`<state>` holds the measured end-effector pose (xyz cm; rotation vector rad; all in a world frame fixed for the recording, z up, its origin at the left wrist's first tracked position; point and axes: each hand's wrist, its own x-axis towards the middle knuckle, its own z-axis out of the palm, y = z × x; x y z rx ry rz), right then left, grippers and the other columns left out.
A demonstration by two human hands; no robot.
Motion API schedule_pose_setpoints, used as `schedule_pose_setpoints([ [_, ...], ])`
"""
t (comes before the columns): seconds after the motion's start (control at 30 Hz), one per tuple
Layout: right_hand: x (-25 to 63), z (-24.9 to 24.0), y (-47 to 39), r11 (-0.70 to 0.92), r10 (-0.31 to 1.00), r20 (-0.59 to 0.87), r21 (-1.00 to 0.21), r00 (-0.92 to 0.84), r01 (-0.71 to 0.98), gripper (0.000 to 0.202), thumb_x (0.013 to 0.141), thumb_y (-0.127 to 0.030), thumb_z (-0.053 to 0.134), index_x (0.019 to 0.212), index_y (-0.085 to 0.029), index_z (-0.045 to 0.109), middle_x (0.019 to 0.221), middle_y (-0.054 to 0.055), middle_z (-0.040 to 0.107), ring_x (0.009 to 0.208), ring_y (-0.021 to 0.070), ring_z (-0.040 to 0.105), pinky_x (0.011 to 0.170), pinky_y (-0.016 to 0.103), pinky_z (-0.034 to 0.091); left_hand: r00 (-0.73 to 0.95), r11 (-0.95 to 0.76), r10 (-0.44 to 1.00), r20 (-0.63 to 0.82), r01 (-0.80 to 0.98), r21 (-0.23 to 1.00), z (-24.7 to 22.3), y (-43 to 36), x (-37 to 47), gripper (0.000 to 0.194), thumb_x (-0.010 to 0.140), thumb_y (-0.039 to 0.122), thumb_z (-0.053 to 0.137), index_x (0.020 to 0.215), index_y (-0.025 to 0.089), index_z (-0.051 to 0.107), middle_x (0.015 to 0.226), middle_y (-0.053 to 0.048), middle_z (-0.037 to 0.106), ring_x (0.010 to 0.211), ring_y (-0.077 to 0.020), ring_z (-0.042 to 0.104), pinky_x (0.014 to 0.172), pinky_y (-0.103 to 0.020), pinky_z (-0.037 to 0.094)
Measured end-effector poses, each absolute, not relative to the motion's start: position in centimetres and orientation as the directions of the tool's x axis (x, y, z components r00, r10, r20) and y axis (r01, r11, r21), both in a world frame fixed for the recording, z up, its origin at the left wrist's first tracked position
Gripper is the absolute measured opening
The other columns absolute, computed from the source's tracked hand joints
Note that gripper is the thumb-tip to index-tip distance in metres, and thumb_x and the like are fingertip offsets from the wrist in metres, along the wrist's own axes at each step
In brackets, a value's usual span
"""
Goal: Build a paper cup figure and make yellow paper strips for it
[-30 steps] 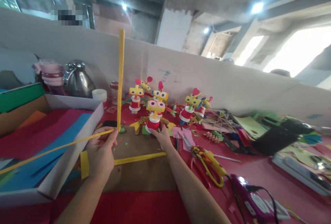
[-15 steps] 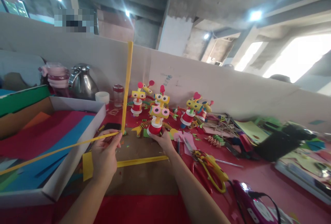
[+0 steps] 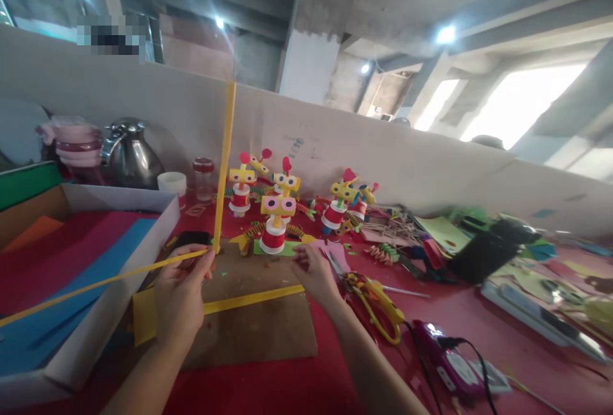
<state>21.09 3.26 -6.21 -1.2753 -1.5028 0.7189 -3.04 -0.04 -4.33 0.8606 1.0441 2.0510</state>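
Observation:
My left hand (image 3: 184, 290) pinches two yellow paper strips (image 3: 225, 159) where they meet at a corner; one stands upright, the other slants down to the left over the box. My right hand (image 3: 313, 272) is open beside a paper-cup figure (image 3: 274, 236), fingers slightly curled and holding nothing. The figure stands upright, with a yellow tube head, pink-ringed eyes and coiled paper arms. Under my hands lies a brown board (image 3: 253, 335), bearing another yellow strip (image 3: 253, 300) and a yellow paper piece (image 3: 144, 317), partly behind my left hand.
A white box (image 3: 122, 281) of coloured paper stands left. More figures (image 3: 335, 214) line the wall (image 3: 407, 153). Scissors (image 3: 383, 306) and a purple corded device (image 3: 447, 364) lie right. A steel jug (image 3: 134, 156), a white cup (image 3: 172, 185) and a jar (image 3: 204, 179) stand back left.
My right hand has let go of the paper-cup figure and drawn slightly away, leaving it standing. My left hand keeps the strips. The whole view has shifted, so things sit further left.

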Motion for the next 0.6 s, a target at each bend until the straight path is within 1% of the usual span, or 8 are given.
schedule_pose_setpoints([
  [0.07, 21.3, -5.2, 1.7, 0.295, 0.945, 0.324, -0.902, 0.042, 0.316, 0.017, 0.081, -0.036, 0.061, 0.085, -0.02, 0.062, 0.069, 0.001, 0.063, 0.062, 0.0158, 0.062, 0.061, 0.029, 0.051, -0.546, -0.431, 0.804, 0.236, -0.262, 0.863, -4.3, -0.3, -2.8, 0.023, 0.066, 0.027, 0.08, 0.08, 0.018, 0.065, 0.066, 0.004, 0.06, 0.052, -0.0061, 0.046, 0.05, -0.018, 0.038],
  [0.13, 21.0, -4.5, 0.3, 0.314, 0.943, 0.332, -0.909, 0.023, 0.274, 0.025, 0.087, -0.043, 0.055, 0.082, -0.02, 0.061, 0.066, 0.001, 0.061, 0.059, 0.0149, 0.06, 0.058, 0.028, 0.051, -0.511, -0.396, 0.831, 0.22, -0.265, 0.879, -4.5, -0.7, -2.2, 0.022, 0.067, 0.028, 0.08, 0.081, 0.018, 0.065, 0.067, 0.004, 0.06, 0.053, -0.0063, 0.046, 0.051, -0.018, 0.038],
  [0.2, 20.3, -4.2, -0.9, 0.336, 0.941, 0.337, -0.917, -0.032, 0.217, 0.027, 0.085, -0.046, 0.06, 0.09, -0.019, 0.064, 0.073, 0.002, 0.064, 0.065, 0.0156, 0.063, 0.061, 0.028, 0.053, -0.434, -0.328, 0.879, 0.197, -0.254, 0.91, -5.0, -1.4, -1.3, 0.022, 0.068, 0.03, 0.079, 0.082, 0.019, 0.065, 0.071, 0.004, 0.062, 0.057, -0.0069, 0.048, 0.054, -0.018, 0.04],
  [0.3, 18.9, -4.8, -2.2, 0.346, 0.933, 0.337, -0.937, -0.129, 0.053, 0.037, 0.078, -0.041, 0.072, 0.109, -0.022, 0.066, 0.09, 0.004, 0.068, 0.08, 0.0178, 0.066, 0.071, 0.029, 0.055, -0.229, -0.194, 0.962, 0.147, -0.197, 0.961, -6.0, -2.6, 0.3, 0.022, 0.07, 0.032, 0.079, 0.084, 0.021, 0.066, 0.078, 0.002, 0.066, 0.07, -0.0107, 0.058, 0.065, -0.019, 0.046],
  [0.37, 18.2, -5.5, -2.8, 0.332, 0.931, 0.333, -0.943, -0.148, -0.035, 0.03, 0.078, -0.038, 0.074, 0.102, -0.022, 0.069, 0.088, 0.004, 0.069, 0.081, 0.0179, 0.066, 0.072, 0.029, 0.054, -0.087, -0.13, 0.989, 0.117, -0.17, 0.977, -6.4, -3.2, 1.3, 0.019, 0.073, 0.033, 0.077, 0.083, 0.021, 0.066, 0.081, 0.001, 0.067, 0.079, -0.0144, 0.063, 0.073, -0.023, 0.049],
  [0.43, 17.8, -6.3, -3.1, 0.328, 0.936, 0.331, -0.944, -0.12, -0.045, 0.018, 0.08, -0.037, 0.072, 0.088, -0.02, 0.071, 0.083, 0.004, 0.069, 0.077, 0.0177, 0.066, 0.071, 0.029, 0.053, 0.015, -0.086, 0.996, 0.09, -0.174, 0.981, -6.6, -3.5, 1.9, 0.017, 0.075, 0.034, 0.074, 0.083, 0.021, 0.066, 0.083, 0.0, 0.068, 0.083, -0.0164, 0.065, 0.076, -0.025, 0.05],
  [0.5, 17.8, -6.7, -3.3, 0.323, 0.942, 0.323, -0.946, -0.094, -0.017, 0.016, 0.082, -0.035, 0.07, 0.082, -0.019, 0.071, 0.08, 0.005, 0.069, 0.076, 0.0184, 0.065, 0.071, 0.03, 0.053, 0.063, -0.05, 0.996, 0.062, -0.181, 0.982, -6.5, -3.7, 2.3, 0.016, 0.076, 0.033, 0.073, 0.084, 0.021, 0.066, 0.082, 0.0, 0.069, 0.082, -0.0163, 0.065, 0.075, -0.025, 0.05],
  [0.6, 18.0, -6.7, -3.3, 0.292, 0.954, 0.289, -0.956, -0.074, 0.023, 0.016, 0.081, -0.033, 0.069, 0.08, -0.018, 0.071, 0.079, 0.006, 0.07, 0.076, 0.0194, 0.065, 0.071, 0.031, 0.052, 0.064, -0.028, 0.997, 0.037, -0.139, 0.99, -6.0, -3.8, 2.3, 0.015, 0.075, 0.03, 0.073, 0.084, 0.02, 0.066, 0.08, 0.0, 0.068, 0.077, -0.0144, 0.065, 0.072, -0.024, 0.05],
])
